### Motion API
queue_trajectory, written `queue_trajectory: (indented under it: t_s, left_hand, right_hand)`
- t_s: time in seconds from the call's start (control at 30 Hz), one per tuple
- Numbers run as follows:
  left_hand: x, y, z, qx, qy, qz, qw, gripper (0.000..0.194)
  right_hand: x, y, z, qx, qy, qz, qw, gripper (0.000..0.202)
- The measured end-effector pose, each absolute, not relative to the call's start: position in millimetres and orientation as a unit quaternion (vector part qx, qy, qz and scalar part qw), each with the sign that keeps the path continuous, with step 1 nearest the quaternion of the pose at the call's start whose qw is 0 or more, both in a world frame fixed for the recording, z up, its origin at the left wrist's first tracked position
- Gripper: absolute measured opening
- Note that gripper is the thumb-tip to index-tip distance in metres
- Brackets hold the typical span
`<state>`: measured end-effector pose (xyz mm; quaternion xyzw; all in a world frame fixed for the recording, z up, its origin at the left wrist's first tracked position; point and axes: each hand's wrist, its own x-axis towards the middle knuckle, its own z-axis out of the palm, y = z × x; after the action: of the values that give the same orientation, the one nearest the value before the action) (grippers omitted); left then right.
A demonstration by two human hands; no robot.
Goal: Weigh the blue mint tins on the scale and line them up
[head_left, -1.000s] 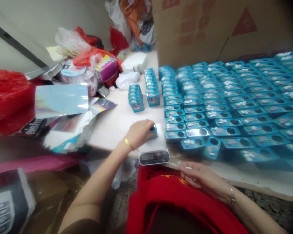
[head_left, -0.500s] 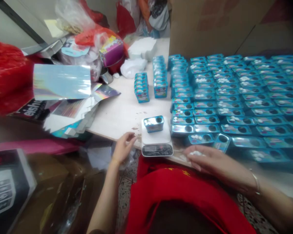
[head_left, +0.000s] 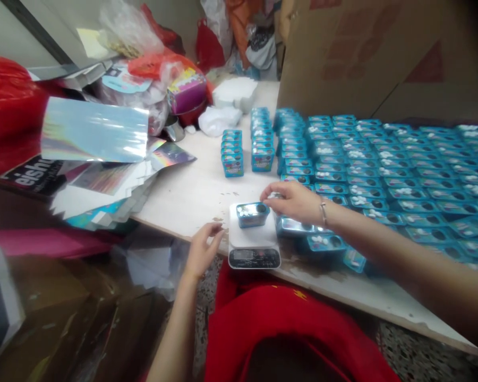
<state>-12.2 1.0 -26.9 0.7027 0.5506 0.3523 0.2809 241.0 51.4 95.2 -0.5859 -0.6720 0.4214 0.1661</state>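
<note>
A small white kitchen scale (head_left: pixel 253 241) with a dark display panel stands at the table's front edge. On its plate sits a blue tin (head_left: pixel 252 217), shiny on top, with a dark round opening and a few white tablets on its lid. My right hand (head_left: pixel 297 201) is closed around white tablets (head_left: pixel 276 196), its fingertips at the tin's right end, over the opening. Left of the scale, my left hand (head_left: pixel 203 248) hovers by the table edge with fingers loosely curled, thumb apart and nothing visible in it.
Rows of blue tins (head_left: pixel 366 175), many with white tablets on top, fill the right side. Two short rows of tins (head_left: pixel 233 165) stand behind the scale. Holographic sheets (head_left: pixel 95 130), bags and a purple box (head_left: pixel 187 91) crowd the left. A large cardboard box (head_left: pixel 342 58) stands behind.
My right hand has moved up and left from the table's front edge to the tin on the scale, carrying the tablets. My left hand stays nearly in place.
</note>
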Motion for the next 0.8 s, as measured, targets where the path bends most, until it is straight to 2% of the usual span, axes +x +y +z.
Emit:
queue_trajectory:
  t_s: [0.17, 0.57, 0.67, 0.8]
  left_hand:
    - [-17, -1, -32, 0.702, 0.554, 0.337, 0.295, 0.020]
    - [-14, 4, -37, 0.700, 0.557, 0.324, 0.309, 0.019]
    - [-14, 5, -37, 0.700, 0.557, 0.329, 0.302, 0.019]
    - [-18, 5, -40, 0.695, 0.565, 0.334, 0.292, 0.020]
  right_hand:
    - [234, 63, 82, -0.552, -0.764, 0.311, 0.125, 0.016]
    - [229, 65, 77, -0.514, -0.806, 0.263, 0.127, 0.017]
    - [234, 62, 86, -0.550, -0.738, 0.332, 0.204, 0.015]
    - [256, 50, 94, -0.554, -0.500, 0.582, 0.322, 0.018]
